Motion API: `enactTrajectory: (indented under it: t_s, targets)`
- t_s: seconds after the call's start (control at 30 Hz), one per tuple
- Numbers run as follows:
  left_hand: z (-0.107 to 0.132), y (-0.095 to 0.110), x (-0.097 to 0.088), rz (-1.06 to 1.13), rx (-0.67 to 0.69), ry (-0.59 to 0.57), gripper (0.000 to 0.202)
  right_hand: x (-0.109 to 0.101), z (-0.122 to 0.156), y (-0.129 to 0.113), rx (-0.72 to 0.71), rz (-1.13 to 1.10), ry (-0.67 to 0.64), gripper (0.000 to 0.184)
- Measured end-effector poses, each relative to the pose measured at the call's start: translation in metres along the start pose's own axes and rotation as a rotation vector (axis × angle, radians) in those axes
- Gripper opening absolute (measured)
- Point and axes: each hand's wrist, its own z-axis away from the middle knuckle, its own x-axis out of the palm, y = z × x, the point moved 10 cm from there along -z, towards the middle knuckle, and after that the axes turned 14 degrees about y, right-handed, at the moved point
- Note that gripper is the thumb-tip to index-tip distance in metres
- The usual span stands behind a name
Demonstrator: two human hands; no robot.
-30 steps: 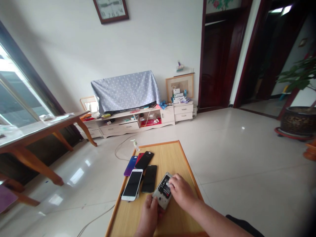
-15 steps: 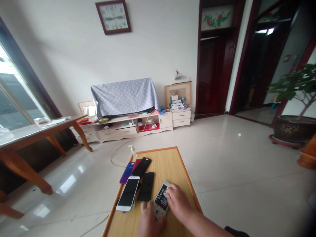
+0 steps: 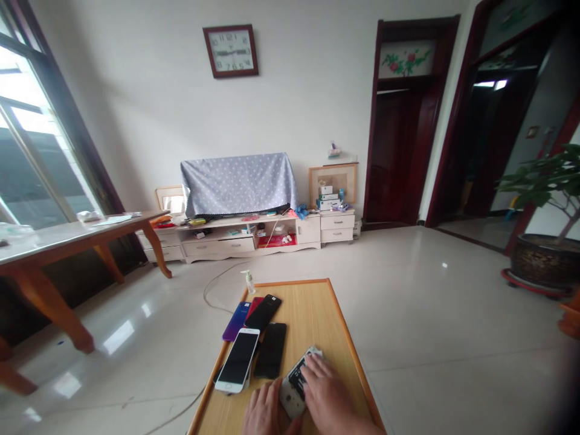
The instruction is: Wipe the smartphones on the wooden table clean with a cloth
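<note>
Left hand: the left hand is at the near edge of the board, fingers close together and pointing far, just beside or touching the left side of the silver phone. I cannot tell whether it is gripping.

Right hand: the right hand lies over the right part of the silver phone, fingers slightly spread and pressing down on it, with no clear pinch.

Main item: the silver phone lies near the near edge of the wooden board, angled across it, with a black panel showing on its upward side. The hands hide much of it, so this seems to be its back, perhaps with the cover off.

Board: the wooden board with an orange edge is on the tiled floor.

Other phones: a white smartphone and a black smartphone lie side by side, left of the silver phone. Farther on are a black phone, overlapping a red phone, and a purple phone.

Far end: a pump bottle stands on the floor just past the board's far left corner, with a white cable left of it.

Room: a low white cabinet stands against the far wall, and a wooden table is on the left.
</note>
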Motion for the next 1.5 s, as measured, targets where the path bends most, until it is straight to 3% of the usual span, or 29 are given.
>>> enactTrajectory:
  t_s: [0.17,0.37,0.43,0.57,0.63,0.8,0.87,1.03,1.1,1.3,1.5]
  targets:
    - [0.002,-0.001,-0.014,0.027,0.011,0.084,0.062,0.021,0.018,-0.025,-0.122,-0.022,-0.175,0.051]
    - [0.005,0.002,-0.026,0.035,-0.082,0.027,0.061,0.001,0.004,-0.005,0.002,0.094,-0.04,0.055]
    - [0.007,-0.003,-0.023,0.039,-0.093,0.012,0.063,0.008,0.009,-0.017,-0.018,0.077,-0.042,0.055]
    - [0.009,-0.018,-0.01,0.022,-0.103,-0.036,0.068,0.033,0.029,-0.063,-0.202,-0.035,-0.146,0.056]
    - [0.01,-0.021,-0.007,0.03,-0.099,-0.039,0.07,0.033,0.031,-0.07,-0.241,-0.056,-0.18,0.054]
    - [0.01,-0.017,-0.016,0.05,-0.079,0.065,0.074,0.0,0.007,-0.026,-0.014,0.074,-0.055,0.052]
    - [0.01,-0.018,-0.019,0.048,-0.085,0.095,0.075,0.003,0.006,-0.019,0.032,0.105,-0.028,0.056]
    - [0.012,-0.023,-0.013,0.107,-0.083,0.015,0.071,0.041,0.028,-0.062,-0.215,-0.05,-0.046,0.056]
    - [0.012,-0.022,-0.015,0.103,-0.091,0.011,0.072,0.045,0.029,-0.065,-0.249,-0.076,-0.083,0.056]
    - [0.011,-0.019,-0.019,0.076,-0.099,0.09,0.082,0.022,-0.001,-0.017,0.076,0.096,0.004,0.056]
    - [0.012,-0.03,-0.011,0.108,-0.121,0.138,0.065,0.06,0.009,-0.072,-0.202,-0.08,-0.149,0.052]
